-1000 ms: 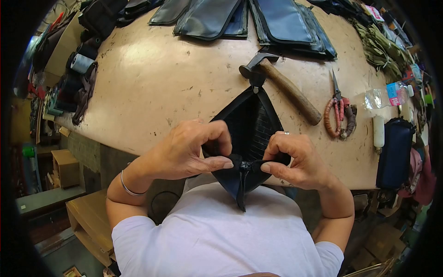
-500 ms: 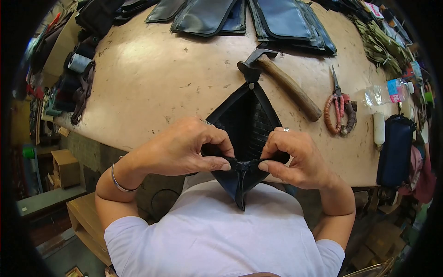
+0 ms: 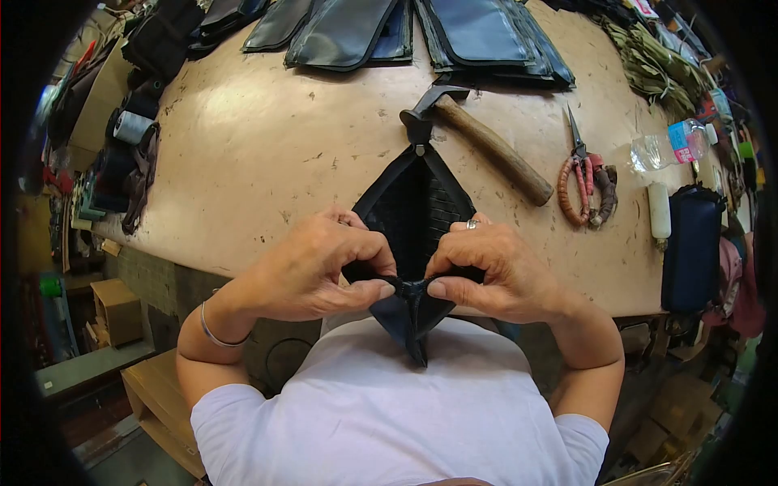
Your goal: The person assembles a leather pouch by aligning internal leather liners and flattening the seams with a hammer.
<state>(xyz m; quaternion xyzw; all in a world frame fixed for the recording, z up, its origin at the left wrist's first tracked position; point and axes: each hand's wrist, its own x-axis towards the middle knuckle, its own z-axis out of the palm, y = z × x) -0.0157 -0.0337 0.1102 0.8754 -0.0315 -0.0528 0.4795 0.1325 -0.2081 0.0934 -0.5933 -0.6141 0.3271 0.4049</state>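
A black pouch (image 3: 408, 212) with ribbed lining spreads open in a diamond shape, from the table's near edge to the white shirt. My left hand (image 3: 328, 263) pinches its near edge between thumb and bent fingers. Just across the centre seam, my right hand (image 3: 498, 271) grips the other side of that edge the same way. Between the two thumbs a dark, gathered bit of the edge shows. The pouch's far tip, with a small metal piece, lies by the head of a wooden-handled hammer (image 3: 494, 150).
Wrapped-handle scissors (image 3: 579, 182) lie right of the hammer. A plastic bottle (image 3: 668, 147), a white tube (image 3: 659, 212) and a dark blue case (image 3: 693, 247) line the right side. Stacks of dark flat panels (image 3: 486, 36) lie at the back. Thread spools (image 3: 132, 127) stand on the left.
My right hand has drawn nearer to my left, so the thumbs are closer together over the seam. The view has shifted slightly; both hands still pinch the pouch.
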